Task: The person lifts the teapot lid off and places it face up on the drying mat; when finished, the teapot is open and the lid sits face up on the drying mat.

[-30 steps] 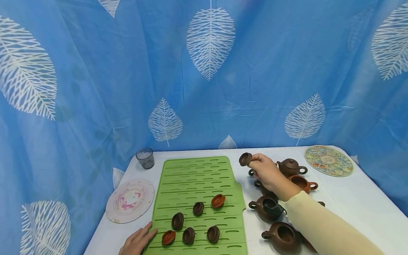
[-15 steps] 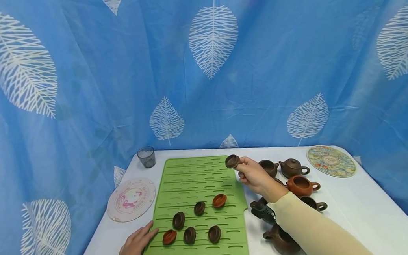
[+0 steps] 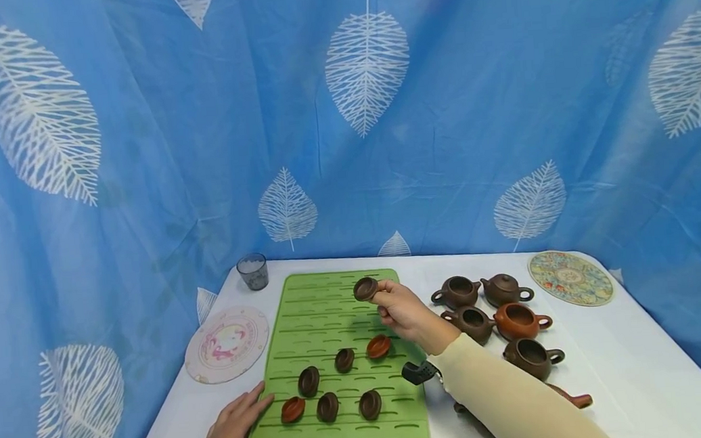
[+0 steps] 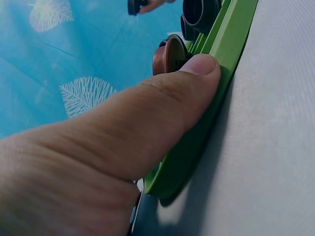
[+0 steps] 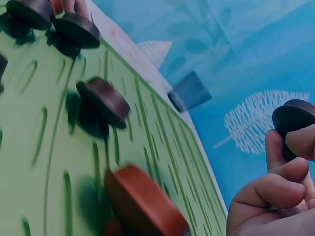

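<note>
My right hand (image 3: pixel 402 310) pinches a dark brown teapot lid (image 3: pixel 365 288) by its edge, hollow side showing, above the far half of the green ridged mat (image 3: pixel 327 315). In the right wrist view the same lid (image 5: pixel 295 115) sits between thumb and fingers. My left hand (image 3: pixel 234 431) rests at the mat's near left edge, fingers spread; its thumb (image 4: pixel 197 69) touches the rim. On the mat's near half lie several lids: dark brown ones such as this lid (image 3: pixel 345 360), plus a red-brown lid (image 3: pixel 378 346) and another red-brown lid (image 3: pixel 293 409) close to my left fingertips.
Right of the mat stand several teapots, mostly lidless, including a red-brown teapot (image 3: pixel 519 320); one dark teapot (image 3: pixel 505 289) wears its lid. My sleeve covers some. A patterned round mat (image 3: pixel 570 278) lies far right, a pink-white round mat (image 3: pixel 228 344) left, near a grey glass (image 3: pixel 253 272).
My right hand has carried the dark lid leftward from over the teapots to above the green mat, uncovering more teapots. The left hand has stayed put.
</note>
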Available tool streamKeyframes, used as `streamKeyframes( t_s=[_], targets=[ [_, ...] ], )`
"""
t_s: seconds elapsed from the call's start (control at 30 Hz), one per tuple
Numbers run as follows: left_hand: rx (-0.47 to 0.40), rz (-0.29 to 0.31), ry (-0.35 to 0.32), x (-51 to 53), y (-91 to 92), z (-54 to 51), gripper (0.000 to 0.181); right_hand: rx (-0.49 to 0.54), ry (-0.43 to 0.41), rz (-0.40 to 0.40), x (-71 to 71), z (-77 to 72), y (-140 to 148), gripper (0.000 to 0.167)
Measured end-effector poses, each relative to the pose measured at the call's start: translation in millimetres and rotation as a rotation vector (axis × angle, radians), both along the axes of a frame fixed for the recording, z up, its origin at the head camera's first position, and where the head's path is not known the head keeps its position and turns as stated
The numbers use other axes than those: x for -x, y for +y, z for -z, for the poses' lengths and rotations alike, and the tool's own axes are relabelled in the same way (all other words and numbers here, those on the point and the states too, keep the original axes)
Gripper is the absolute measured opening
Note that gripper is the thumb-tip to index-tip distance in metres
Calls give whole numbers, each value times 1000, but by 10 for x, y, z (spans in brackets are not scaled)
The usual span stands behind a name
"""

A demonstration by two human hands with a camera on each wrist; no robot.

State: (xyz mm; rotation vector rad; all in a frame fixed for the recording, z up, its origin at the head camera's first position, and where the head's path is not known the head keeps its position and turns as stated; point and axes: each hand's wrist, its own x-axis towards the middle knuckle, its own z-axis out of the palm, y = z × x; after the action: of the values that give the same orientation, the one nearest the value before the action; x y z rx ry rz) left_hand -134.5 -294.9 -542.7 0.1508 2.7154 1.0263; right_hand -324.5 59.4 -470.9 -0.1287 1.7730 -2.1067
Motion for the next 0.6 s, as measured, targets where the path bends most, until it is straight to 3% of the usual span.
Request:
streamKeyframes(
  t_s=[0.37, 0.6],
  targets=[
    [-10, -8, -3, 1, -9, -20, 98, -50, 7, -108, -91, -14, -469, 28],
    [-24, 18, -9, -21, 3, -28, 97, -168, 4, -165, -86, 78, -696, 21]
  ],
)
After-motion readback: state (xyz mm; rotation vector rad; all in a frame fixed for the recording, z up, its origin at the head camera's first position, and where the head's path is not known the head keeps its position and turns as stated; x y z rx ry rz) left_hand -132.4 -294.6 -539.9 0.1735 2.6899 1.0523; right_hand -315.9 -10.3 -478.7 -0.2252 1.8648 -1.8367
